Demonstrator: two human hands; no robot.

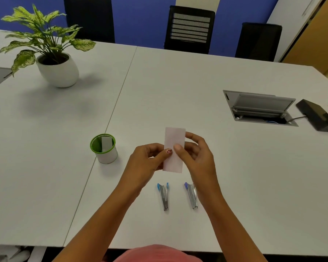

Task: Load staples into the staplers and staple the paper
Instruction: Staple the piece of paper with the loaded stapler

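Head camera view, looking down over a white table (178, 87) at my two bare hands.

Both hands hold one small pale slip of paper (175, 136) upright, lifted off the table, to the right of a green-rimmed cup (105, 155). My left hand (148, 161) pinches the slip's left edge between thumb and curled fingers. My right hand (199, 156) grips the right edge, thumb on the front and fingers wrapped behind.

Two small metal staplers lie flat on the table, to the right of the cup and nearer to me than it is, side by side but apart. The blue-tipped stapler (164, 196) shows two blue ends splayed, so it looks hinged open. The purple-tipped stapler (191, 195) lies just beyond it, farther from the cup, partly hidden by my right wrist. Neither hand touches them.

Inside the cup stands a white piece; I cannot tell what it is.

As I judge it, the task is at an early stage. I see no staple in the slip. Whether either stapler is loaded is too small to tell, and no loose staples show. Stapling the paper seems all left to do.
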